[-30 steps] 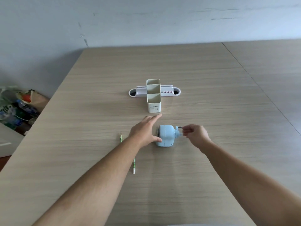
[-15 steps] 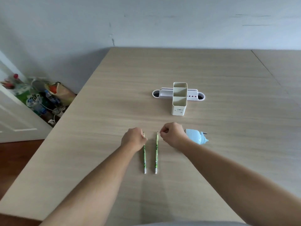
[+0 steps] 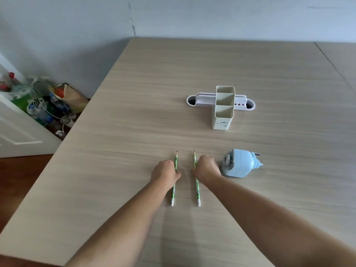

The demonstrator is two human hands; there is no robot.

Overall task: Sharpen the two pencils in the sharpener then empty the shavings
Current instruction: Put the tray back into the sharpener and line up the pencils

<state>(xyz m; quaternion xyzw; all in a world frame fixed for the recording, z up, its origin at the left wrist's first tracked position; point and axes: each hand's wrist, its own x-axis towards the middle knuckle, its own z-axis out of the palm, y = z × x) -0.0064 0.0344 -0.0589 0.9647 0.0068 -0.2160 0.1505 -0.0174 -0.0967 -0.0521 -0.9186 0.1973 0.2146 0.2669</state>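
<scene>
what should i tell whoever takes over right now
Left hand: closed on the left pencil.
Right hand: closed on the right pencil.
Both pencils lie side by side on the table, points away from the person; both tips look sharp.
Sharpener: on its side, right of the right hand.
Left to do: empty the shavings; whether that is done cannot be told.

left hand (image 3: 166, 172): fist, fingers curled | right hand (image 3: 206, 168): fist, fingers curled

Two pencils (image 3: 175, 162) (image 3: 197, 191), one sharpener (image 3: 238, 163), one holder (image 3: 223, 108), two hands (image 3: 165, 171) (image 3: 207, 167)
</scene>
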